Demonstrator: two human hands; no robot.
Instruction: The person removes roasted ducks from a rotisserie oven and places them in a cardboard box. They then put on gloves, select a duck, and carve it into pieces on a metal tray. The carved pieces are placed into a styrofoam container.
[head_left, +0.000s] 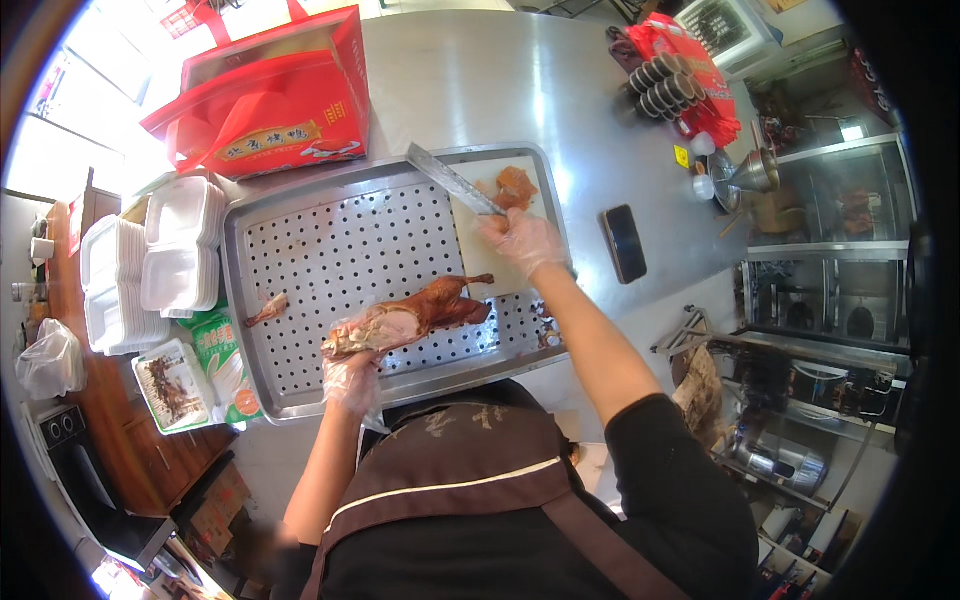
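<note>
My left hand (351, 381), in a clear plastic glove, grips the near left end of a partly carved roast duck (409, 319) over a perforated metal tray (345, 247). Pale meat shows on the duck's left part; its leg points right. My gloved right hand (521, 238) is closed on the handle of a long-bladed knife (454, 180), whose blade points up and left. Below the blade, pieces of browned skin or meat (515, 187) lie on a white cutting board (487, 255) at the tray's right side. A small bony piece (268, 308) rests at the tray's left.
Stacked white foam containers (180, 247), a green glove packet (225, 367) and a foam tray of dark bits (174, 386) stand left. A red carrier box (277, 112) is behind the tray. Rightward on the steel table (465, 67) lie a phone (624, 244), stacked cups (664, 86) and red bags (686, 52).
</note>
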